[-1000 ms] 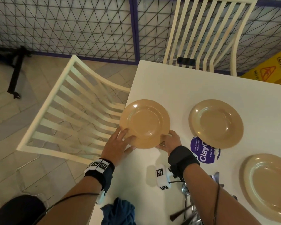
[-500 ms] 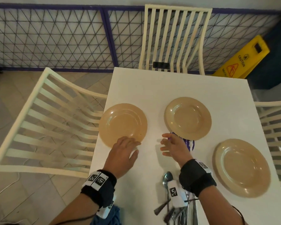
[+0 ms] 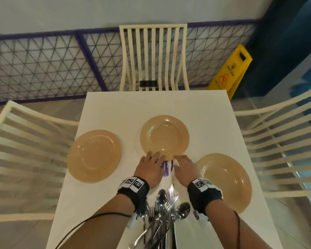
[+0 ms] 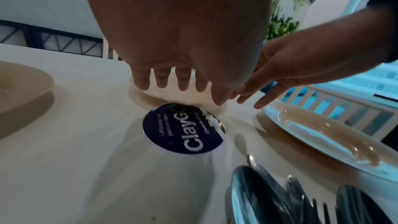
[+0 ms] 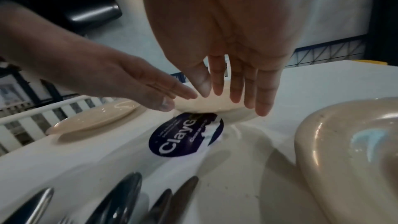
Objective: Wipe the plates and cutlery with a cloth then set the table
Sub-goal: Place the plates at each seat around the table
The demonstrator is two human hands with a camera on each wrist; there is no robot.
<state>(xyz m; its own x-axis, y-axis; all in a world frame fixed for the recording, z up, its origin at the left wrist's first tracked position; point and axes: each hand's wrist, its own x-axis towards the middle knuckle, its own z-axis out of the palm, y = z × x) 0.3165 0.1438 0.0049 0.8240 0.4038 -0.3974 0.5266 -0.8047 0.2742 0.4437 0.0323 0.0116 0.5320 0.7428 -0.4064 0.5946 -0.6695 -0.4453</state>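
Tan middle plate (image 3: 164,135) sits on the white table (image 3: 113,105) just ahead of both my hands, left hand (image 3: 150,168) and right hand (image 3: 186,168) equally near, fingers straight and empty at its near rim.

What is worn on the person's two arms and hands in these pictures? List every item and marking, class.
Both forearms are bare, no sleeves. The left hand and right hand wear no gloves. Each wrist carries a black band topped with white squares printed with black square codes. A thin black cable runs along each forearm.
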